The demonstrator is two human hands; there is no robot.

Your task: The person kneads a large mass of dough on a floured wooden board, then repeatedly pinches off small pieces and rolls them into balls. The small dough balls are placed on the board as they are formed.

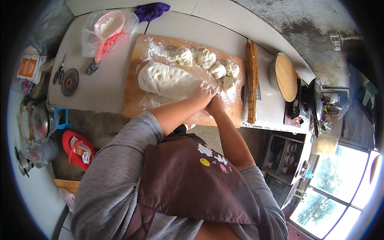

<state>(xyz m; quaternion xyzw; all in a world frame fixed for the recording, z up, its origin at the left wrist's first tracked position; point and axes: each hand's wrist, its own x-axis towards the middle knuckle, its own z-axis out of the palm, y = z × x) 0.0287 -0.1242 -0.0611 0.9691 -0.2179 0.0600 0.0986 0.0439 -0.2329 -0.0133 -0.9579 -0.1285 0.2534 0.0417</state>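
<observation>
A long mass of white dough [165,78] lies on a floured wooden board [129,103]. My left hand [202,93] rests on the right end of this dough, its fingertips over those of my right hand [215,105]. The two hands touch, and whether either grips dough is hidden. Behind and to the right of them sit several smaller dough lumps, among them one at the back [206,58] and a cut-looking piece [230,84] nearest my right hand. Loose flour is scattered round the dough.
A straw whisk broom [252,81] lies along the board's right side, with a wooden-lidded pot [286,77] beyond. At the left are scissors [61,72], a round dark disc [70,82] and a pink scoop [109,24] of flour on a plastic bag. A purple cloth [152,11] lies behind.
</observation>
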